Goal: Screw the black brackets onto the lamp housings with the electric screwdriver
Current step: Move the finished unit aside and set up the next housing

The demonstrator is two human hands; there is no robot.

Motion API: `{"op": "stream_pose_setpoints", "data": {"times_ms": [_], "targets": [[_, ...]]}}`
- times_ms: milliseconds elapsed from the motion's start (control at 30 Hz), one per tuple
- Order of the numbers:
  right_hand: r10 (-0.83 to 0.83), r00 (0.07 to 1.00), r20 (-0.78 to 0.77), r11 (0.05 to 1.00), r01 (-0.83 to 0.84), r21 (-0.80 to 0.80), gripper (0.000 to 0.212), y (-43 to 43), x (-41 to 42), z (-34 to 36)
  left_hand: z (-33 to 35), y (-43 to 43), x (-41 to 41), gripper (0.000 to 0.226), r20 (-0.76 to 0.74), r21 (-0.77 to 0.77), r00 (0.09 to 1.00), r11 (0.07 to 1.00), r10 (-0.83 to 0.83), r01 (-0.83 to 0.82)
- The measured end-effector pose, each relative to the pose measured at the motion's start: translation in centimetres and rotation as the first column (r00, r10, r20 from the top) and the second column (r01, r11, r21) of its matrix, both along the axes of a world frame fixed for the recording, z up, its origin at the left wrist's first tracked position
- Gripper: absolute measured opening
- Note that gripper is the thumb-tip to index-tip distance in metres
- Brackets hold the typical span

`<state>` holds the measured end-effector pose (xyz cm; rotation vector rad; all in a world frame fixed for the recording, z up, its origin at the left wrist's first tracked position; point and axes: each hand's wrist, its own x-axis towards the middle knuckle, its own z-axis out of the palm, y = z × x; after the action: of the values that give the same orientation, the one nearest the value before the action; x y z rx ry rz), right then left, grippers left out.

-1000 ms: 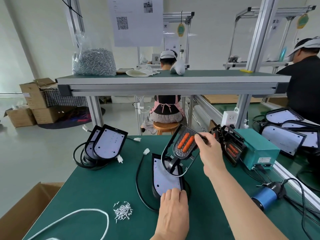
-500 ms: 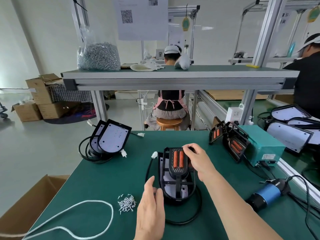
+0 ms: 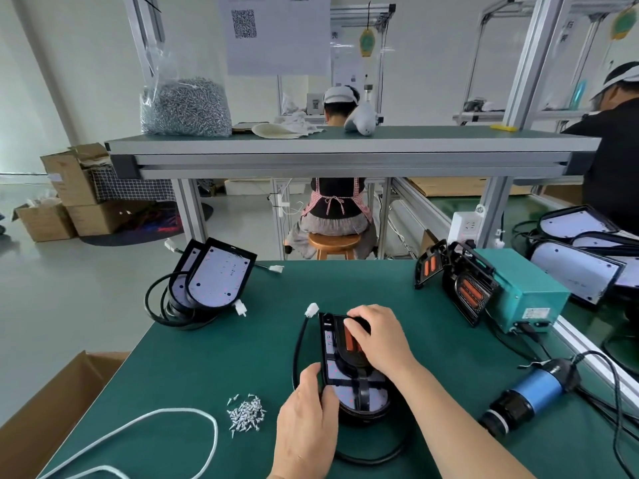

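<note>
Plastic, stiff and light by the look, the black bracket (image 3: 350, 342) lies on the lamp housing (image 3: 332, 369) mid-way along the bench (image 3: 224, 347). The left hand (image 3: 307, 420) pinches the housing's near-left rim; the right hand (image 3: 380, 340) curls over the bracket's far end. Rims look the safest hold.

Bench mat (image 3: 224, 340): matt green, smooth.
Lamp housing (image 3: 340, 373): black plastic rim with a slight sheen; flat white panel, matt.
Black bracket (image 3: 363, 388): moulded plastic, semi-gloss.
Loose screws (image 3: 246, 413), 8 o'clock of the housing: bright silvery metal.
Electric screwdriver (image 3: 532, 395), 3 o'clock: blue barrel with a satin metallic sheen; black ends.
Power box (image 3: 529, 292), 1 o'clock: teal painted casing, matt.
Carton (image 3: 52, 402), 9 o'clock: dull brown cardboard.
Stool (image 3: 333, 242), 12 o'clock: varnished wood.
Screw bag (image 3: 185, 105), 11 o'clock: clear glossy plastic film.
</note>
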<state>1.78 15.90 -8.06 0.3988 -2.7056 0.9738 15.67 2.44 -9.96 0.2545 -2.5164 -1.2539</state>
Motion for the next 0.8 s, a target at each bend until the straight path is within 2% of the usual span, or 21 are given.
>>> {"op": "stream_pose_setpoints", "data": {"times_ms": [67, 133, 233, 333, 433, 600, 800], "targets": [[-0.02, 0.999, -0.042, 0.99, 0.026, 0.138, 0.034, 0.0, 0.6, -0.1, 0.0, 0.1, 0.0, 0.039, 0.012, -0.018, 1.0, 1.0, -0.012, 0.012], [-0.044, 0.999, 0.008, 0.983, 0.042, 0.177, 0.041, 0.1, 1.2, -0.2, 0.0, 0.2, 0.0, 0.04, 0.009, -0.048, 1.0, 0.999, -0.019, 0.019], [-0.043, 0.982, 0.185, 0.998, 0.052, -0.045, 0.051, 0.3, 2.4, 0.0, -0.1, 0.1, 0.0, 0.038, -0.022, -0.063, 1.0, 0.998, -0.013, 0.011], [-0.098, 0.951, 0.293, 0.964, 0.164, -0.209, 0.055, 1.5, 4.5, 0.1, -0.2, 0.0, 0.1, 0.037, -0.032, -0.049, 0.999, 0.999, -0.007, 0.005], [-0.118, 0.937, 0.327, 0.952, 0.201, -0.231, 0.058, 2.3, 6.9, -0.4, -0.2, -0.1, -0.1, 0.031, -0.051, -0.05, 0.999, 0.999, 0.016, -0.019], [-0.073, 0.962, 0.262, 0.949, 0.148, -0.279, 0.053, 2.2, 9.3, -0.7, 0.2, 0.0, 0.1, 0.013, -0.062, -0.057, 0.998, 0.998, 0.023, -0.027], [-0.163, 0.949, 0.268, 0.913, 0.248, -0.323, 0.059, 2.2, 11.3, -1.6, 0.2, -0.2, 0.3, 0.01, -0.09, -0.173, 0.995, 0.985, -0.044, 0.028]]}}
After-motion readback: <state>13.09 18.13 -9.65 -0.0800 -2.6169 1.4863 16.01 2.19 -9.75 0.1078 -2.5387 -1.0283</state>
